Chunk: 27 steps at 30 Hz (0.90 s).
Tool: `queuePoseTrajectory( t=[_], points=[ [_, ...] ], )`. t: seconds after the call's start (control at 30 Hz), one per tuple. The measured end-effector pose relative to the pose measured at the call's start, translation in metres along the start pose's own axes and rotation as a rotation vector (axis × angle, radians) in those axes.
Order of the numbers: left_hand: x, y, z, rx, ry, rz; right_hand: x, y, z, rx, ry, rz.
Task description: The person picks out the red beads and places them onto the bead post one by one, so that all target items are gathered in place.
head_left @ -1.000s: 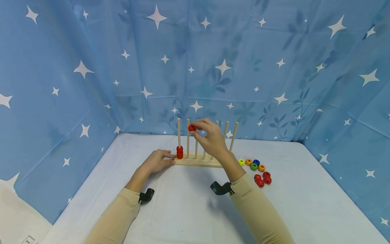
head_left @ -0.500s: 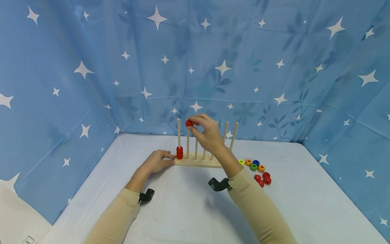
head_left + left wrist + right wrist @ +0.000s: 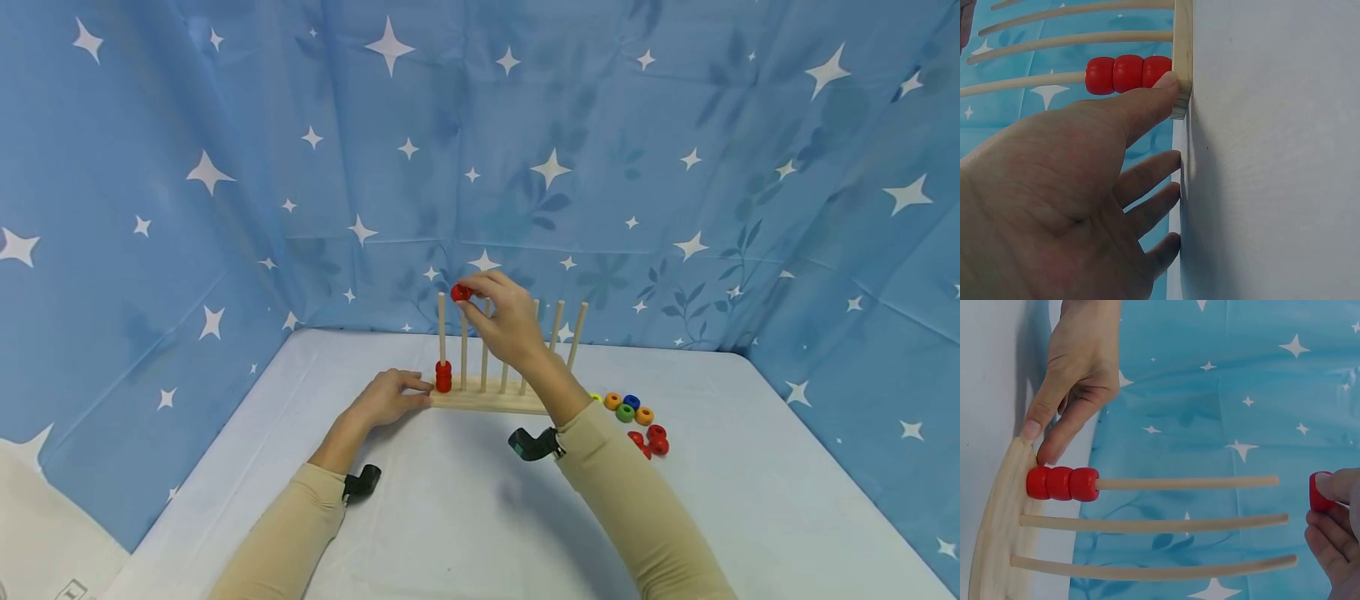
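Note:
A wooden bead rack (image 3: 487, 401) with a row of upright pegs stands at the back of the table. My left hand (image 3: 386, 396) holds its left end between thumb and forefinger; the other fingers touch the tabletop, as the left wrist view shows. Three red beads (image 3: 1127, 74) are stacked on the leftmost peg (image 3: 1191, 483). Above the peg tops, my right hand (image 3: 506, 317) pinches a single red bead (image 3: 460, 292) between thumb and fingertips. In the right wrist view that bead is beyond the tip of the leftmost peg, apart from it.
Right of the rack, loose orange (image 3: 612, 401), blue (image 3: 632, 402) and green (image 3: 626, 412) beads lie with a partly hidden yellow one. Several red beads (image 3: 657, 439) lie nearer, some behind the right sleeve (image 3: 637, 492). A blue star-patterned curtain (image 3: 480, 167) rises behind the table.
My right hand has carried the red bead up and to the left, from beside the second peg towards the leftmost peg's top. The left hand stays on the rack's end.

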<state>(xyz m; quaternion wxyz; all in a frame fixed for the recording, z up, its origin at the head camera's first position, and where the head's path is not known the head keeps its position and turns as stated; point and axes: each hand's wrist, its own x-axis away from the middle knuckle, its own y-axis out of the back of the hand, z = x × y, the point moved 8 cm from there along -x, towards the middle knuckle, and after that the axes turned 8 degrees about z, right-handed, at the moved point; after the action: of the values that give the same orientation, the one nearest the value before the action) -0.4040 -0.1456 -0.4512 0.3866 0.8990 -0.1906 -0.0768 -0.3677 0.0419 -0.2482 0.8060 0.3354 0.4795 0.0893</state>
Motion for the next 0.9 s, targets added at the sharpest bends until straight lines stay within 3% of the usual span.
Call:
queuePoseTrajectory(
  t=[0.43,0.9],
  points=[
    [0.001,0.0,0.001,0.014,0.019,0.001,-0.014,-0.009,0.003,0.03,0.032,0.023],
    [0.001,0.0,0.0,-0.012,0.0,0.01,-0.022,-0.019,-0.004,0.063,-0.035,0.085]
  ],
)
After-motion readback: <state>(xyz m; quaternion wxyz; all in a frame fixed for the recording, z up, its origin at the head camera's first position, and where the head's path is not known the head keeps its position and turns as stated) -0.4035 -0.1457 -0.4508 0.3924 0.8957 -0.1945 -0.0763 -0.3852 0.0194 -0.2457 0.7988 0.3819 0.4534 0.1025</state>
